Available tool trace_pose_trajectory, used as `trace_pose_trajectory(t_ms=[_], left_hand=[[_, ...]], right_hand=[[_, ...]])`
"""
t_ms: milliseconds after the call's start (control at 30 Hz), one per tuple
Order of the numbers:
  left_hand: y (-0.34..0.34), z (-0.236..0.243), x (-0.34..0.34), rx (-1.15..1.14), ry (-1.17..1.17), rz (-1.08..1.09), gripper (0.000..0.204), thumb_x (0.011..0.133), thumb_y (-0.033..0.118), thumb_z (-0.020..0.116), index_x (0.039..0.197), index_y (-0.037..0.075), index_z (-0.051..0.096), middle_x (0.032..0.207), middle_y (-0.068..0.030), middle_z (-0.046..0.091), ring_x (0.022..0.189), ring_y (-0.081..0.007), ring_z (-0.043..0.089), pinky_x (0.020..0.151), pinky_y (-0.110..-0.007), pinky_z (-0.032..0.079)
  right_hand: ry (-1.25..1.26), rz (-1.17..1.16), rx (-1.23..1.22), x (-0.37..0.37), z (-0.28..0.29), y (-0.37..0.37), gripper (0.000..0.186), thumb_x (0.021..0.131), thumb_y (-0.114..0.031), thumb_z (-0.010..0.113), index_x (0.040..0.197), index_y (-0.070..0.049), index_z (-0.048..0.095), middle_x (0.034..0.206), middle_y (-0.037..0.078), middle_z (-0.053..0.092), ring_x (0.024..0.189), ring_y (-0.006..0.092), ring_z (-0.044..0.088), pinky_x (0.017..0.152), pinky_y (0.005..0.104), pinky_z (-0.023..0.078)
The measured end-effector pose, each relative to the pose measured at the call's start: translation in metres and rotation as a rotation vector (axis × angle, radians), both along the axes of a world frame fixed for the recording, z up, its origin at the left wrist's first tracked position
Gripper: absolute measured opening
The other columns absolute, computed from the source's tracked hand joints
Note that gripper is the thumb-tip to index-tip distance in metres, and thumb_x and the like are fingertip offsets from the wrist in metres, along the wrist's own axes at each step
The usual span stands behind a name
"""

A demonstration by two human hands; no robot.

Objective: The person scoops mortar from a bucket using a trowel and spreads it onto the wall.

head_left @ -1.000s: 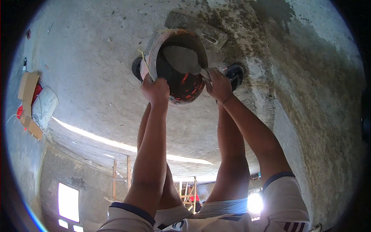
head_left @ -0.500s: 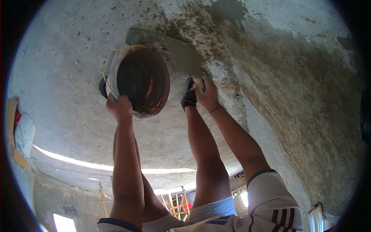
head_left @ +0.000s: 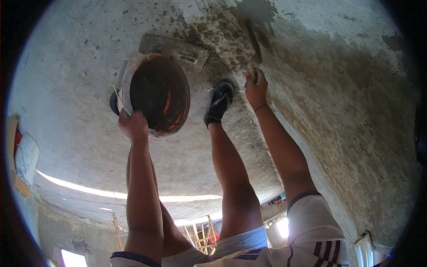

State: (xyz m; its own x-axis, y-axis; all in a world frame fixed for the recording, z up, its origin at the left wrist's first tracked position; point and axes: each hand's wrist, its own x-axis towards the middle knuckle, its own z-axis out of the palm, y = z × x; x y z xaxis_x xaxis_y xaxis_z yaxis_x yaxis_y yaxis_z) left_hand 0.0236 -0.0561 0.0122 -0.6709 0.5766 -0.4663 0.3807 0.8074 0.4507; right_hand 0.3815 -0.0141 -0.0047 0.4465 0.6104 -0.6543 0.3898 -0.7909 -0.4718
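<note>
My left hand is closed on the near-left rim of a bucket, which is tilted so its dark inside faces me. Reddish-orange streaks show on the inner wall, and a yellowish cord hangs by the hand. To the right, my right hand is wrapped around the handle of a trowel. The trowel's dark blade appears nearly edge-on, at the foot of the rough wall; whether it touches is unclear. Beyond the bucket, a flat rectangular plastering float with a handle lies on the floor.
My foot in a dark shoe stands between bucket and wall. Crumbs of mortar litter the floor along the wall base. The wall rises at right, with a darker damp patch above. Boards and a pale sack sit far left.
My right hand has moved up and right with the trowel, from beside my foot to the wall base. The float on the floor has come into fuller view. The bucket has shifted slightly left.
</note>
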Motion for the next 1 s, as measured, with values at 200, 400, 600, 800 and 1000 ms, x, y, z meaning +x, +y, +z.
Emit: trace_pose_trajectory(t_ms=[200,400,600,800,1000], left_hand=[[0.002,-0.004,0.006,-0.001,-0.021,0.013,0.032,0.064,0.014,0.055,0.088,-0.004,0.065,0.079,-0.0227,0.065,0.073,-0.0373,0.064,0.068,-0.044,0.047],[-0.004,-0.015,0.006,0.033,-0.057,0.046,0.032,0.064,0.013,0.055,0.090,-0.003,0.065,0.080,-0.0221,0.065,0.076,-0.0377,0.064,0.070,-0.044,0.048],[0.001,-0.002,0.005,-0.009,-0.045,0.064,0.032,0.064,0.013,0.055,0.091,-0.002,0.066,0.079,-0.0208,0.066,0.074,-0.0368,0.064,0.069,-0.044,0.048],[0.004,-0.006,0.011,0.019,-0.029,0.047,0.032,0.063,0.014,0.055,0.089,-0.002,0.065,0.077,-0.0205,0.066,0.072,-0.0364,0.064,0.067,-0.044,0.048],[-0.002,-0.009,0.001,0.009,-0.047,0.022,0.034,0.063,0.015,0.056,0.090,-0.002,0.066,0.077,-0.0217,0.065,0.073,-0.0380,0.064,0.068,-0.045,0.048]], right_hand=[[0.127,0.005,0.075,0.035,-0.001,0.004,0.037,0.092,-0.034,0.059,0.109,-0.002,0.059,0.084,0.011,0.060,0.071,0.0194,0.057,0.052,0.0357,0.043],[0.024,0.060,0.287,0.042,0.020,0.008,0.036,0.093,-0.033,0.056,0.106,0.000,0.059,0.069,0.003,0.055,0.049,0.0121,0.048,0.046,0.0337,0.040],[0.099,0.015,0.245,0.020,0.046,-0.005,0.039,0.094,-0.032,0.056,0.117,0.000,0.057,0.073,0.006,0.059,0.053,0.0140,0.050,0.047,0.0357,0.041],[-0.111,0.337,0.198,0.045,-0.015,-0.004,0.033,0.095,-0.025,0.055,0.115,0.002,0.056,0.073,0.001,0.055,0.053,0.0096,0.046,0.047,0.0297,0.039],[-0.205,0.290,0.268,0.043,-0.019,0.000,0.027,0.095,-0.021,0.054,0.108,0.002,0.058,0.073,0.002,0.056,0.054,0.0088,0.047,0.048,0.0297,0.039]])
